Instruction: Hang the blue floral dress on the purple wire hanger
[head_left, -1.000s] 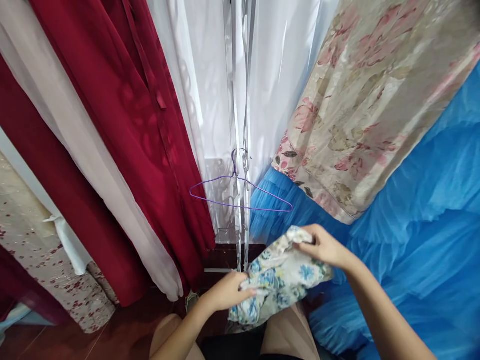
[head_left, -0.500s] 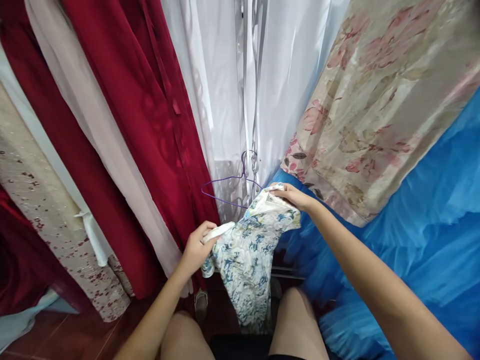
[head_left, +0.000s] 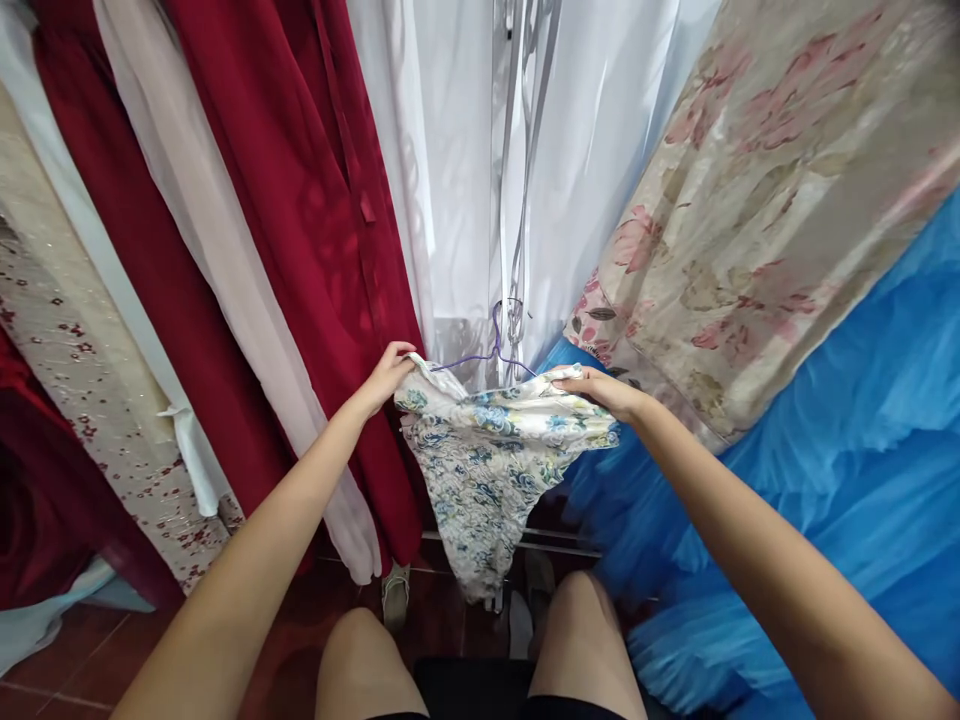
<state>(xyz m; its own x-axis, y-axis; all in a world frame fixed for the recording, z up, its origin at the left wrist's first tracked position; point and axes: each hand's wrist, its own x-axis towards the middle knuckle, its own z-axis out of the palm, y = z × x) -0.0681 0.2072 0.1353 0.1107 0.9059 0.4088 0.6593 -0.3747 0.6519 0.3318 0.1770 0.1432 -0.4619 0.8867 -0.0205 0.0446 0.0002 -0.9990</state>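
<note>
A small white garment with a blue and yellow flower print (head_left: pixel 486 450) hangs spread between my two hands. My left hand (head_left: pixel 388 373) pinches its left top corner, fingers closed on the cloth. My right hand (head_left: pixel 604 391) grips its right top edge, fingers closed too. Just behind the garment's top edge a thin purple wire hanger (head_left: pixel 491 352) hangs from white ribbons (head_left: pixel 517 190); most of the hanger's bar is hidden by the garment.
Dark red dresses (head_left: pixel 285 230) and a pale pink one (head_left: pixel 202 260) hang at left, white sheer fabric (head_left: pixel 450 170) in the middle, a beige floral dress (head_left: pixel 750 210) and blue tulle (head_left: pixel 825 480) at right. A speckled beige garment (head_left: pixel 67 340) hangs far left. My knees (head_left: pixel 465 650) show below over a dark red floor.
Both hands rose from lap height toward the hanger. The bunched garment was pulled open and now hangs flat between them, covering the hanger's bar.
</note>
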